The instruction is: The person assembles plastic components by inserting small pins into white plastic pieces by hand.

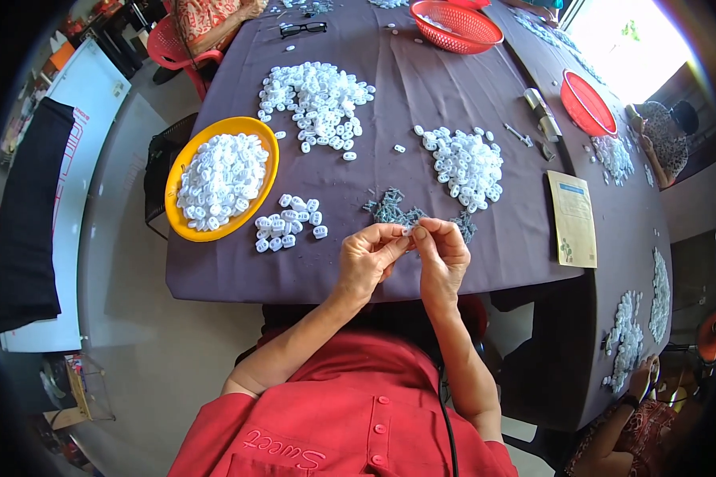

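Observation:
In front of my chest, at the table's near edge, my two hands meet fingertip to fingertip. My left hand (367, 258) is closed in a pinch on a small white plastic piece (406, 231), mostly covered by fingers. Against it, my right hand (443, 258) is closed too, thumb pressed to forefinger; what lies between them is too small to make out. Just beyond the fingers is a pile of tiny grey-green pins (388, 208), partly hidden by my hands. White oval pieces lie in a small group (288, 222) to the left and a larger heap (465, 165) to the right.
A yellow oval basin (272, 171) full of white pieces stands at the left edge. Beyond it spreads another white heap (318, 99). Red baskets (477, 40), eyeglasses (303, 29) and a tan packet (573, 221) rest on the dark tablecloth (358, 282). Other people sit around the tables.

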A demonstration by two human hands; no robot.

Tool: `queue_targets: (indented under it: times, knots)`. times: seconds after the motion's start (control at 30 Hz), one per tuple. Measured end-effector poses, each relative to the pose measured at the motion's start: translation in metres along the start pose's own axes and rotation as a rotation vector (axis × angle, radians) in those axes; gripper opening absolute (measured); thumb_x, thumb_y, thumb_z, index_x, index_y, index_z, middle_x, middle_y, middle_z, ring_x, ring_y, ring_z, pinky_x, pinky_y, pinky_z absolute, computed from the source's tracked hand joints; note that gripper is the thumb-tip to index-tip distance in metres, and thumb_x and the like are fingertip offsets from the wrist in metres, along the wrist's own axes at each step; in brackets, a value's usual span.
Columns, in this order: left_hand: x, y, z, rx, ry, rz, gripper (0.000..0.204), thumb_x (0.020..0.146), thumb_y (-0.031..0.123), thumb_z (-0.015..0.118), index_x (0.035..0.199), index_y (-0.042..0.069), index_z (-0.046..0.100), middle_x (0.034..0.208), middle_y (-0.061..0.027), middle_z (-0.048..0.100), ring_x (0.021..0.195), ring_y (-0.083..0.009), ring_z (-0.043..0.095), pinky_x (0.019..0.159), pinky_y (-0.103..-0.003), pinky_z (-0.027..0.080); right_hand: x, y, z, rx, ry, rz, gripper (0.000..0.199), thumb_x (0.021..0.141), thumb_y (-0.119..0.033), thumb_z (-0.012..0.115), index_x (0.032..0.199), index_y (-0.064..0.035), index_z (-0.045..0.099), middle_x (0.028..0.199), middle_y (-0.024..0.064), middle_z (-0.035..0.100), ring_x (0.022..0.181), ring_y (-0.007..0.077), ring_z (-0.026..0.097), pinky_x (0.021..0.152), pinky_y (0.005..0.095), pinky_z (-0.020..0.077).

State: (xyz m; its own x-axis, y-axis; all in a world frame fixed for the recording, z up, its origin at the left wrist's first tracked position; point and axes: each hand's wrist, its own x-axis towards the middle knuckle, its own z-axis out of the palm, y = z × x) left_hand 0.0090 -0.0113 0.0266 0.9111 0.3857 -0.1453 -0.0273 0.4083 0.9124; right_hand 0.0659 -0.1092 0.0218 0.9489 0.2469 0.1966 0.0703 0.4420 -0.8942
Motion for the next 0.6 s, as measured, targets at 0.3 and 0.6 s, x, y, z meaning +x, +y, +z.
queue_targets:
  times: [0.3, 0.6]
  knots:
    - [-0.003, 0.007, 0.008, 0.005, 0.119, 0.075, 0.008, 0.085, 0.009, 0.059, 0.09, 0.004, 0.063, 0.062, 0.0046, 0.053, 0.042, 0.0002, 0.036, 0.035, -0.017, 0.024, -0.006, 0.001, -0.001, -0.084, -0.06, 0.018, 0.006, 0.084, 0.003, 0.057, 0.09, 0.0006, 0.057, 0.082, 0.0029, 0.059, 0.071, 0.0081, 0.056, 0.064, 0.0219, 0.0483]
    - [0.0, 0.01, 0.001, 0.135, 0.051, 0.127, 0.009, 0.088, 0.012, 0.056, 0.087, 0.003, 0.059, 0.064, 0.003, 0.054, 0.045, -0.0003, 0.037, 0.039, -0.016, 0.026, -0.005, 0.003, -0.004, -0.074, -0.153, 0.068, 0.005, 0.085, 0.002, 0.056, 0.091, 0.0019, 0.056, 0.078, 0.0035, 0.06, 0.07, 0.0086, 0.057, 0.063, 0.0215, 0.0487]
